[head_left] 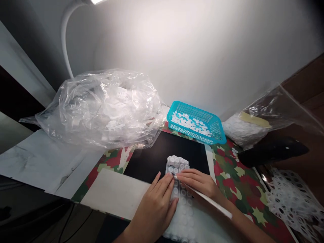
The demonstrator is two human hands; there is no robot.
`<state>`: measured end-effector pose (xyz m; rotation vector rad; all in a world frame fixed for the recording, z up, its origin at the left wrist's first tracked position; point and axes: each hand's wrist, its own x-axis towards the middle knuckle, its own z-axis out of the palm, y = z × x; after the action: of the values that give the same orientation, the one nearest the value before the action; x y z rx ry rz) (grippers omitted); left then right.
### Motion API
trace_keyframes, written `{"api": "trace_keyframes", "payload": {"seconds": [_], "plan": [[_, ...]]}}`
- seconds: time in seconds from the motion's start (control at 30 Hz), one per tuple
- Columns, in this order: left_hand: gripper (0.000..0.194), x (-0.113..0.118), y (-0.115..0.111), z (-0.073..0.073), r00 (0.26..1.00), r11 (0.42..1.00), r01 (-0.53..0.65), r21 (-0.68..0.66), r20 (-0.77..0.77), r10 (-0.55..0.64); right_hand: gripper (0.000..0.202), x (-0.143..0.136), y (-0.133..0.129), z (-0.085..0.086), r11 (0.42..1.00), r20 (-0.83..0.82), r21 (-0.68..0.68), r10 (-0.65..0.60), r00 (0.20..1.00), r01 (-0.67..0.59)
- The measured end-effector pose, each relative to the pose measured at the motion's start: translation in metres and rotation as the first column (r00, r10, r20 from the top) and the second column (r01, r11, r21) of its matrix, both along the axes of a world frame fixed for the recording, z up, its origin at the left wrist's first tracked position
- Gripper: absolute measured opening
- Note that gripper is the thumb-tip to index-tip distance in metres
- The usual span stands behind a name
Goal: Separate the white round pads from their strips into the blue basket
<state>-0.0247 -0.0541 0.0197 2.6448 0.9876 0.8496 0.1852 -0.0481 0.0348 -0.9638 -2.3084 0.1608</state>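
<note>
A long clear sheet with rows of round white caps (176, 163) runs down the middle toward me. My left hand (157, 204) lies on its left side, fingers stretched out, their tips touching the caps. From the right comes my right hand (202, 184), with its fingers closed around a slim white stick-like tool (215, 205). The tool's tip meets the caps close to my left fingertips, and its far end sticks out below my right wrist. My fingers partly cover the caps there.
A black mat (152, 155) lies on a camouflage-patterned cloth (233, 189). Behind it are a blue basket (221, 135) of small white discs and a large clear bag (101, 111) of white parts. A black handle (273, 152) and perforated white sheets (296, 202) sit at right.
</note>
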Motion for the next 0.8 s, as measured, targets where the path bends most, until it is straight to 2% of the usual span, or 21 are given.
{"api": "trace_keyframes", "payload": {"seconds": [0.13,0.27,0.43,0.6,0.7,0.8], "plan": [[0.041,-0.001,0.0,-0.002,0.997,1.0,0.022,0.001,-0.068,-0.021,0.032,0.002,0.0,-0.006,0.998,0.06,0.065,0.013,0.998,-0.017],[0.039,0.0,0.0,-0.003,1.0,1.0,0.016,0.01,-0.026,-0.016,0.034,0.005,-0.002,-0.007,0.995,0.16,0.099,0.009,0.987,-0.025],[0.038,0.002,0.001,-0.002,1.0,1.0,0.024,0.008,-0.018,-0.024,0.036,-0.002,-0.003,-0.006,0.983,0.249,0.177,-0.085,0.965,0.041],[0.039,0.001,0.0,-0.002,0.999,1.0,0.02,0.006,-0.029,-0.02,0.031,-0.008,0.0,-0.003,0.963,0.235,0.248,-0.165,0.958,0.105],[0.039,0.001,-0.001,-0.004,0.999,1.0,0.026,0.001,-0.036,-0.026,0.03,-0.006,0.0,-0.003,0.976,0.195,0.188,-0.143,0.97,0.106],[0.039,0.002,0.002,-0.004,1.0,1.0,0.021,-0.017,-0.022,-0.022,0.028,-0.003,-0.001,-0.003,0.994,0.079,0.074,-0.081,0.994,0.075]]}}
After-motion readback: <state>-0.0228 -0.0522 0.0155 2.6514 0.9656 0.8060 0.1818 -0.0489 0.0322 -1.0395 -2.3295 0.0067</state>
